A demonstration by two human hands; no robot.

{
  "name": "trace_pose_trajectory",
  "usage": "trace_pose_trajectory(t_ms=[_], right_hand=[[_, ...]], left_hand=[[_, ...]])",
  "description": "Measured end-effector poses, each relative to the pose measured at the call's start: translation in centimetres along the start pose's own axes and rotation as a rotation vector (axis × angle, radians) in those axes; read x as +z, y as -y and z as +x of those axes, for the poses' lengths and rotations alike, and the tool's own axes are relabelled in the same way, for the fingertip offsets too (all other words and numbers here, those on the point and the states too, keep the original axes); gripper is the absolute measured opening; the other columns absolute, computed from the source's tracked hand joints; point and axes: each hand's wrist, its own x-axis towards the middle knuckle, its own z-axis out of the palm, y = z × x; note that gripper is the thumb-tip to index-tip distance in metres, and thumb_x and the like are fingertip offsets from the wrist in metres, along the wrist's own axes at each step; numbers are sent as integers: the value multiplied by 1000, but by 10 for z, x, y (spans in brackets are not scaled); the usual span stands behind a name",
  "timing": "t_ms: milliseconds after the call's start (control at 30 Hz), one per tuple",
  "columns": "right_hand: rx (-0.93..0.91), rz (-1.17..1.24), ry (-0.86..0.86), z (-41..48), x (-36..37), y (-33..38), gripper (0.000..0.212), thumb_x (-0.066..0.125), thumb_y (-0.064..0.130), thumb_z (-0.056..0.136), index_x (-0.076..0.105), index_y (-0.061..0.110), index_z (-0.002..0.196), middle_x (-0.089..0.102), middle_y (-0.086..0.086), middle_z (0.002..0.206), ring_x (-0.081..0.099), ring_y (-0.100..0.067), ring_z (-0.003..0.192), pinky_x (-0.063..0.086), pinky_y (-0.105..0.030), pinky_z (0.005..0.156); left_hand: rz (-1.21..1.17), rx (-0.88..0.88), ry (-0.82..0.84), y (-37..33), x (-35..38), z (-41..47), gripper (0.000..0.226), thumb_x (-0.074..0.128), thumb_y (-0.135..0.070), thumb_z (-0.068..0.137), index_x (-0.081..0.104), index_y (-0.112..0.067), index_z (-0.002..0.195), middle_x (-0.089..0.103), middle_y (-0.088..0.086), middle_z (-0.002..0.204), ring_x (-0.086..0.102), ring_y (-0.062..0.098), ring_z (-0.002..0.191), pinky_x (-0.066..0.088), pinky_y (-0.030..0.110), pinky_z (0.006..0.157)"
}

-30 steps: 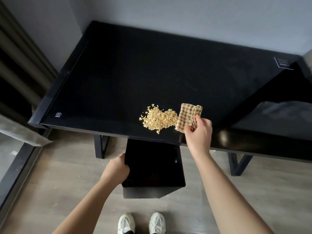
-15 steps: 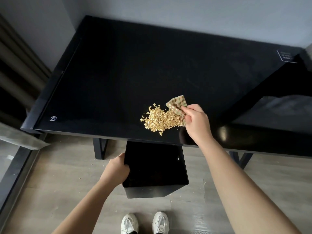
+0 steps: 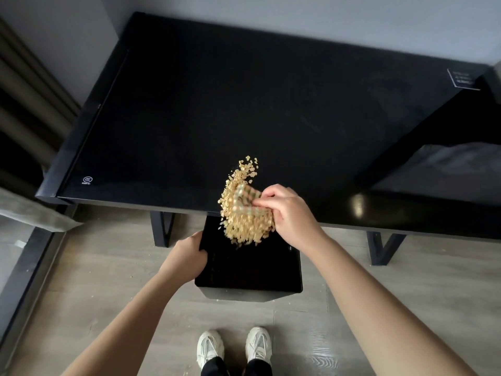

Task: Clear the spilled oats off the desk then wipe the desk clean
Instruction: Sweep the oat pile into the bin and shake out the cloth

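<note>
1. We see the right hand (image 3: pixel 290 215) at the desk's front edge, its fingers and thumb pinching a checked cloth (image 3: pixel 245 198).
2. The oats (image 3: pixel 244 221) crowd against the cloth. Most are a blurred clump in the air just past the edge, above the bin's mouth, and a thin trail lies on the desk behind them.
3. The left hand (image 3: pixel 187 256) is curled over the left rim of the black bin (image 3: pixel 249 288), gripping it.
4. The desk (image 3: pixel 244 104) is glossy black, with a small round mark (image 3: pixel 87 180) at its near-left corner and a printed label (image 3: pixel 461 78) at its far right.
5. A grey wall (image 3: pixel 298 20) runs behind the desk, and the wooden floor (image 3: pixel 95 267) below carries a few pale flecks.
6. The desktop spreads broad to the left of the oats and beyond them. Black legs (image 3: pixel 162 229) stand under the front edge.
7. The bin sits between the legs, partly tucked under the edge. Its inside is too dark for us to tell what it holds.
8. White shoes (image 3: pixel 210 346) stand just in front of the bin.
</note>
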Motion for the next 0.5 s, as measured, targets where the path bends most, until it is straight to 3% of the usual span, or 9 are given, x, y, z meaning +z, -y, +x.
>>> trace_pose_trajectory(t_ms=[100,233,367,500], right_hand=[[-24,-14,32,-30,17,11,41,53,-15,84,73,13,105,59,7,106,47,-12,97,47,-29,87],[69,-14,129,-72,56,5,42,54,-17,81,74,14,102,57,9,100,46,-12,93,50,-35,77],[191,85,-8,-79,64,5,40,52,-16,83,75,10,102,60,4,96,54,-15,89,39,-10,78],[372,385,-17,-68,42,17,43,45,-13,89,75,15,103,61,10,98,56,0,75,40,-9,68]], left_hand=[[0,4,9,1,-1,-3,41,40,-2,86,55,-16,122,59,5,84,60,24,77,43,27,58],[-3,4,6,3,1,-5,41,40,-2,87,55,-15,123,56,0,79,58,20,74,45,26,57],[3,-3,8,7,3,-5,45,40,-1,86,54,-16,127,59,3,81,60,21,74,50,30,61],[-2,-5,-9,10,0,-4,45,40,-1,87,54,-17,127,59,1,78,60,20,70,51,32,60]])
